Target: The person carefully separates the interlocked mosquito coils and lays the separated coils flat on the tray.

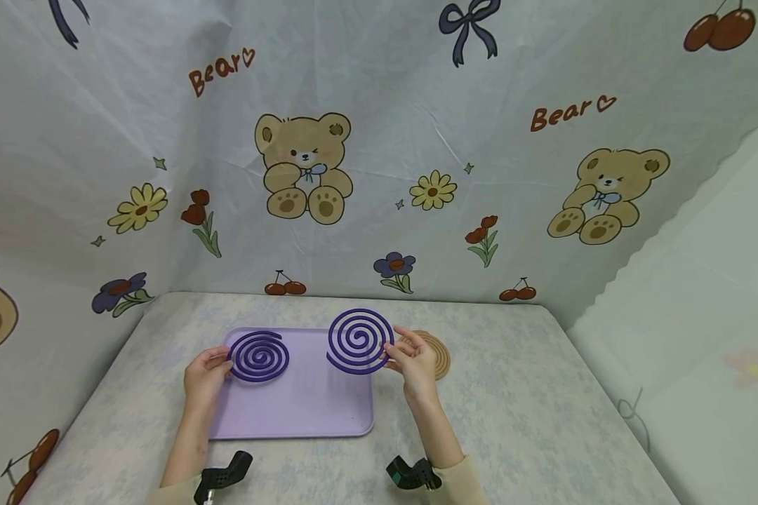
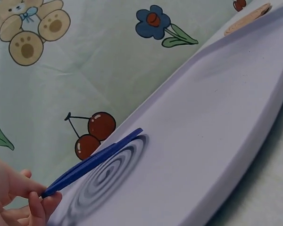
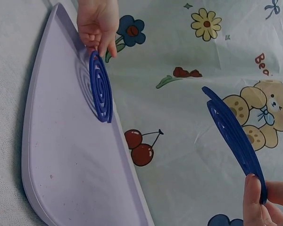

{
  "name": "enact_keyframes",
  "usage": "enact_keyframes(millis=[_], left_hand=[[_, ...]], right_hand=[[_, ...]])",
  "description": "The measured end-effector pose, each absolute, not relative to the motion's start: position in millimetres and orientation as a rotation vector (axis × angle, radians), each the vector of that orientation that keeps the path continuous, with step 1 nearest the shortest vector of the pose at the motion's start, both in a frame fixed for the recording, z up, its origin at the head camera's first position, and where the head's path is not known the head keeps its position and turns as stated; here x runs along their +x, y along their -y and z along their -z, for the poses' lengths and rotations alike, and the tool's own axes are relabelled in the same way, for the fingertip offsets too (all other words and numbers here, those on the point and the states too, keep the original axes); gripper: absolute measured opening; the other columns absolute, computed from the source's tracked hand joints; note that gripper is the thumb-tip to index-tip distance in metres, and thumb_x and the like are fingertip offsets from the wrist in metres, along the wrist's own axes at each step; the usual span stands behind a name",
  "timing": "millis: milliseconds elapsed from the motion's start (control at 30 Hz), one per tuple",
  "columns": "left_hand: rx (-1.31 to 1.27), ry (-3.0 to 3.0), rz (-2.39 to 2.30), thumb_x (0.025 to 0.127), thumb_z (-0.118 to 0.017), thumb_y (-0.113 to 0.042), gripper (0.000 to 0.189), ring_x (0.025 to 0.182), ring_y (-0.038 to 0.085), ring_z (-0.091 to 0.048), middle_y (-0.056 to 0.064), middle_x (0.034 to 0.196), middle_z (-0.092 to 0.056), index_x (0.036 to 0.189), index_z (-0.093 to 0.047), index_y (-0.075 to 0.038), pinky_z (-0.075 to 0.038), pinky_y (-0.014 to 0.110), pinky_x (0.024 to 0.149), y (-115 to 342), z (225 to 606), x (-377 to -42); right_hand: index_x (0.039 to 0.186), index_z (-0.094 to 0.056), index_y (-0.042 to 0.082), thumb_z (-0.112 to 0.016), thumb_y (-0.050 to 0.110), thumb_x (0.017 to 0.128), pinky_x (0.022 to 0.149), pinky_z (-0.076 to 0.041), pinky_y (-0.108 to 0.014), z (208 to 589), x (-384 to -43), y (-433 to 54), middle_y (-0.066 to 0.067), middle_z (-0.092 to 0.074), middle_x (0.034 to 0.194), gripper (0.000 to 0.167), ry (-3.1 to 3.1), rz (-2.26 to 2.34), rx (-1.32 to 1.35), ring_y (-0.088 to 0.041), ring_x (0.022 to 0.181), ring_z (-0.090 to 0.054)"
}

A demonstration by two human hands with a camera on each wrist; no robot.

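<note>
1. The left hand [image 1: 205, 375] pinches the outer edge of a flat dark-purple spiral coil [image 1: 259, 355] between thumb and fingertips [image 2: 43, 203]; the other fingers are loosely curled.
2. This coil is a thin, rigid disc wound in several even rings with open gaps between them. It hangs low over the left part of a pale lilac rectangular plastic tray [image 1: 316, 410], tilted, its far edge near the tray floor; whether it touches is not clear. A ringed shadow [image 2: 108, 176] lies under it.
3. The right hand [image 1: 413, 365] grips a second dark-purple spiral coil [image 1: 360, 341] of the same make by its rim, thumb [image 3: 252, 200] on one face and fingers behind.
4. That coil is held up nearly on edge, facing the head camera, above the tray's right far corner and well clear of it.
5. The two coils are apart, side by side.
6. A round tan coaster with ring grooves [image 1: 441, 356] lies on the mottled grey tabletop [image 1: 530, 414], just right of the tray, behind the right hand.
7. A pale cloth printed with bears, flowers and cherries [image 1: 379, 140] hangs behind.
</note>
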State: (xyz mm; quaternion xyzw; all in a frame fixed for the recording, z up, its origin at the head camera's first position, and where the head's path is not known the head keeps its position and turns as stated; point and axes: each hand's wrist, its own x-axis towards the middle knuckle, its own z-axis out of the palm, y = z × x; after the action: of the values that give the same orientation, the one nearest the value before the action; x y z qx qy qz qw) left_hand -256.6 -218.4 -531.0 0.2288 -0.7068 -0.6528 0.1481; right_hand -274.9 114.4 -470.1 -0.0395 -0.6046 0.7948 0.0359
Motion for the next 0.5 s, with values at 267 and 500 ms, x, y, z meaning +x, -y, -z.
enact_keyframes(millis=[267, 500], left_hand=[[0.661, 2.049, 1.733, 0.08, -0.063, 0.008, 0.028, 0.056, -0.01, -0.054, 0.012, 0.082, -0.072, 0.108, -0.061, 0.013, -0.051, 0.013, 0.052, 217.7, 534.3, -255.3], [0.68, 2.166, 1.496, 0.082, -0.065, -0.002, 0.025, 0.049, -0.013, -0.05, 0.027, 0.096, -0.07, 0.106, -0.067, 0.005, -0.044, 0.008, 0.049, 215.8, 528.7, -252.7]], right_hand=[[0.125, -0.049, -0.014, -0.06, -0.013, 0.083, 0.052, -0.054, -0.018, 470.1, -274.1, -114.1, 0.008, -0.067, 0.064, 0.043, 1.866, -2.424, -0.107, -0.005, 0.058, -0.064], [0.125, -0.048, -0.015, -0.06, -0.013, 0.083, 0.051, -0.054, -0.018, 471.6, -274.5, -113.2, 0.008, -0.066, 0.063, 0.043, 1.866, -2.424, -0.105, -0.005, 0.057, -0.064]])
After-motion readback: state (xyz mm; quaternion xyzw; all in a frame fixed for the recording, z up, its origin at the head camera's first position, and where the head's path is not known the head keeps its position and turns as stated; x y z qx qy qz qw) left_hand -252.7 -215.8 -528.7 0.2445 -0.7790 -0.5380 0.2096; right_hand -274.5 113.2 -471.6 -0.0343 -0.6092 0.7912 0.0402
